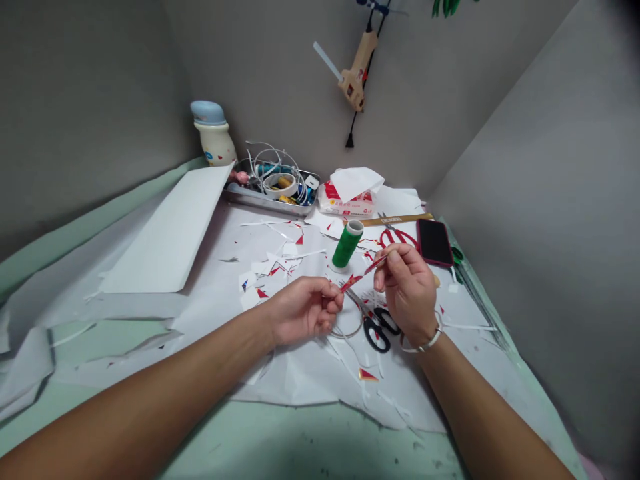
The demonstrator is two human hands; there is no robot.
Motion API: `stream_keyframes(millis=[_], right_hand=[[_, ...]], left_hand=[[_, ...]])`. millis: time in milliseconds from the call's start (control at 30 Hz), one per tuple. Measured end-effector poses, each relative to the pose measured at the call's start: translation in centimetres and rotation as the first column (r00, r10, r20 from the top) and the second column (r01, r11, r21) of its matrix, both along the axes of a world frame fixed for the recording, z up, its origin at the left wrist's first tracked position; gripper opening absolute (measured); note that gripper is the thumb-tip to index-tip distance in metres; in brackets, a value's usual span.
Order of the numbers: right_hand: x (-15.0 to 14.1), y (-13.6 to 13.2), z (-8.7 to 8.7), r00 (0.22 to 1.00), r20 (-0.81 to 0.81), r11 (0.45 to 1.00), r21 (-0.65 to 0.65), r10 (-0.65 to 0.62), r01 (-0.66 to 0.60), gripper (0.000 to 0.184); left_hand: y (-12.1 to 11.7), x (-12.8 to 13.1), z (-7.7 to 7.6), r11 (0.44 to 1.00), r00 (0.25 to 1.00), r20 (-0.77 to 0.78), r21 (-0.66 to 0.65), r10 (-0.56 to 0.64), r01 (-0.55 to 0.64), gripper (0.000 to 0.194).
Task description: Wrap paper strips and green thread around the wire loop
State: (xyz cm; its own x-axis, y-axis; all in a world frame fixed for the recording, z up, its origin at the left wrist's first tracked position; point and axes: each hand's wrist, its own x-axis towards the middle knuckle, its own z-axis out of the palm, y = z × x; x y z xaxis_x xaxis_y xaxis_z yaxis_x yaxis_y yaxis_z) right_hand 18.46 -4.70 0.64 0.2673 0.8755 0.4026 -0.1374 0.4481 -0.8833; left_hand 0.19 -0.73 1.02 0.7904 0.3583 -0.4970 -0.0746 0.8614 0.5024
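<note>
Two bare hands meet near the centre of the frame over a thin red strip [354, 280], which slants up from left to right between them. The left hand [309, 310] pinches the strip's lower end with its fingertips, its other fingers curled; the right hand [406, 287] grips the upper end between thumb and finger. Just behind the strip, a green thread spool [346, 248] stands on the paper-covered surface [280, 437]. Black-handled scissors [379, 328] lie below the strip, and white and red paper scraps are scattered around. Right of centre, red-handled scissors [399, 238] lie beside a dark phone [435, 241]. In the upper middle, a metal tray [270, 205] holds tape and coiled white cord, with a tissue pack [344, 203] to its right. Above, a glue gun [358, 73] hangs against the wall. A large white sheet [167, 237] occupies the left.
</note>
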Motion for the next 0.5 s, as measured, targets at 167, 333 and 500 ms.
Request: stream_keyframes(millis=[167,333,500], right_hand=[[-0.19,-0.17,0.10,1.000,0.025,1.000,0.018,-0.007,0.007,0.011],[-0.10,0.00,0.10,0.998,0.021,0.998,0.001,-0.067,0.067,0.014],[0.17,0.44,0.00,0.990,-0.048,0.988,-0.082,-0.133,0.129,0.017]], left_hand=[[-0.14,0.05,0.33,0.998,1.000,0.028,-0.063,0.000,0.002,0.006],[-0.55,0.07,0.45,0.999,0.999,0.033,0.045,0.010,-0.011,0.010],[-0.51,0.02,0.22,0.980,0.998,0.064,0.197,0.023,-0.035,0.010]])
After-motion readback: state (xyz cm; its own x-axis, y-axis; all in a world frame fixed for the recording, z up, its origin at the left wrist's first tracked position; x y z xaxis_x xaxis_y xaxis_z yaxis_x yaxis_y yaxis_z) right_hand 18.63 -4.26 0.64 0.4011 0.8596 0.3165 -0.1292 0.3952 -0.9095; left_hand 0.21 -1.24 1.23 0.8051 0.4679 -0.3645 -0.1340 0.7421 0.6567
